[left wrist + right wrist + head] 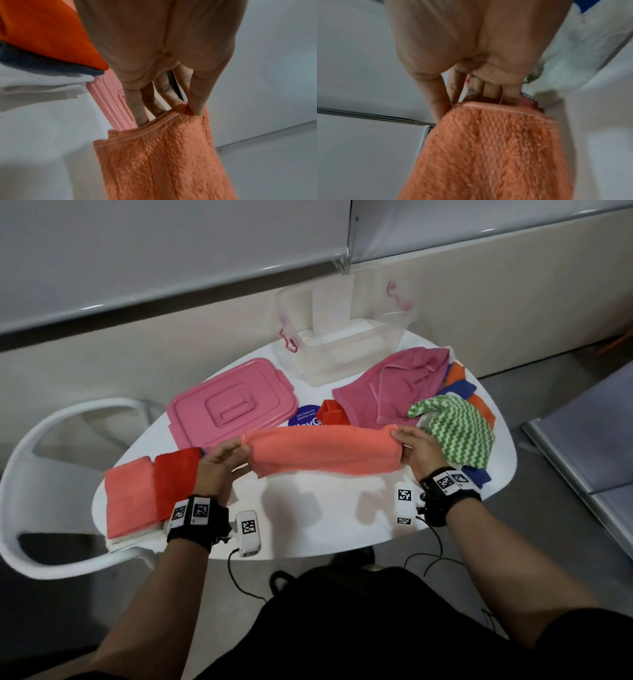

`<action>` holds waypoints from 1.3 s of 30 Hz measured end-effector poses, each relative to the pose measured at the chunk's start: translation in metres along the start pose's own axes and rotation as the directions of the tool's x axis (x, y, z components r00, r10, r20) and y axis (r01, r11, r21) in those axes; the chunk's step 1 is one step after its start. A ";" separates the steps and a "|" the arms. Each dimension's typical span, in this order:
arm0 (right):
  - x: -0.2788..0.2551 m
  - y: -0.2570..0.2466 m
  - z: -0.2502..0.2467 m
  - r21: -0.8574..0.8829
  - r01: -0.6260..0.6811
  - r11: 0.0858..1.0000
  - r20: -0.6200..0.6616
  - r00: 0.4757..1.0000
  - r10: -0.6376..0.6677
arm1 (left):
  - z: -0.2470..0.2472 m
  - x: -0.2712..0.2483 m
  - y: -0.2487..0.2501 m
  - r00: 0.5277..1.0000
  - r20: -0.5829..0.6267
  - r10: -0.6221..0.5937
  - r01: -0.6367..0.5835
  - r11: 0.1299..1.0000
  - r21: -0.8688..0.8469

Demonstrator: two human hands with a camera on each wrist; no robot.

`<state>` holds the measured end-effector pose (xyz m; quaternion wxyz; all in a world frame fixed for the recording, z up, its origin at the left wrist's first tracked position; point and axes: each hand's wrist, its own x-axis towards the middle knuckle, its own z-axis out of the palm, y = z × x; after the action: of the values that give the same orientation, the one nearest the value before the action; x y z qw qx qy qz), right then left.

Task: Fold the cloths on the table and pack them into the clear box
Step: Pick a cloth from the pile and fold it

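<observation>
A salmon-orange cloth (325,451) is stretched between both hands just above the white table (318,515), doubled over lengthwise. My left hand (224,463) pinches its left end, thumb on the near side and fingers behind, as the left wrist view shows on the cloth (163,155). My right hand (416,448) pinches the right end of the cloth (491,148) the same way. The clear box (346,337) stands empty at the table's far edge. Folded salmon and red cloths (144,494) lie stacked at the left.
The pink lid (233,405) lies left of the box. Unfolded cloths lie at the right: a magenta one (394,385), a green zigzag one (459,433), with orange and blue ones beneath. A small red object (330,412) sits mid-table. A white chair (51,474) stands left.
</observation>
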<state>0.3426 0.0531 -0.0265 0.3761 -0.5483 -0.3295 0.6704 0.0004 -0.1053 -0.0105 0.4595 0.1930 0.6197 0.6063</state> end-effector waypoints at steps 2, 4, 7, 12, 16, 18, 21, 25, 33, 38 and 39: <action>-0.002 0.006 -0.002 -0.077 0.018 0.997 -0.015 1.000 -0.019 | -0.004 -0.003 -0.006 1.000 -0.020 -0.016 0.016 0.999 0.032; -0.001 0.017 -0.007 -0.195 0.043 0.980 -0.026 0.998 -0.049 | -0.005 -0.008 -0.015 0.998 -0.050 -0.032 0.037 0.995 0.092; -0.003 0.035 -0.011 -0.417 0.054 0.907 0.001 0.998 -0.059 | -0.011 -0.008 -0.041 0.993 -0.102 -0.060 0.082 0.972 0.218; -0.008 0.074 -0.012 -0.618 -0.077 0.783 0.053 0.989 0.139 | -0.023 -0.011 -0.093 0.980 -0.057 -0.190 0.190 0.817 0.544; -0.019 0.096 -0.011 -0.788 -0.102 0.607 0.008 0.984 0.176 | -0.012 -0.031 -0.114 0.958 -0.187 -0.216 0.285 0.680 0.676; -0.025 0.099 -0.009 -0.824 -0.128 0.552 -0.053 0.987 0.150 | -0.011 -0.034 -0.118 0.951 -0.224 -0.215 0.310 0.669 0.675; -0.030 0.105 -0.014 -0.829 -0.197 0.523 -0.093 0.971 0.218 | -0.015 -0.031 -0.119 0.943 -0.218 -0.251 0.327 0.588 0.740; -0.032 0.112 -0.022 -0.813 -0.229 0.536 -0.079 0.954 0.288 | -0.030 -0.027 -0.119 0.914 -0.220 -0.342 0.384 0.547 0.744; -0.035 0.111 -0.019 -0.868 -0.160 0.470 -0.105 0.984 0.142 | -0.033 -0.032 -0.112 0.928 -0.277 -0.250 0.364 0.444 0.819; -0.036 0.101 -0.005 -0.930 0.048 0.365 0.099 0.988 0.121 | -0.026 -0.027 -0.117 0.928 -0.307 -0.210 0.370 0.453 0.811; -0.035 0.103 -0.003 -0.938 0.102 0.332 0.174 0.966 0.194 | -0.027 -0.027 -0.119 0.925 -0.319 -0.206 0.379 0.457 0.804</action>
<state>0.3350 -0.0287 -0.0980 -0.0745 -0.5825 -0.6850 0.4311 0.0303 -0.1644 -0.1165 0.3450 0.2296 0.8980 0.1480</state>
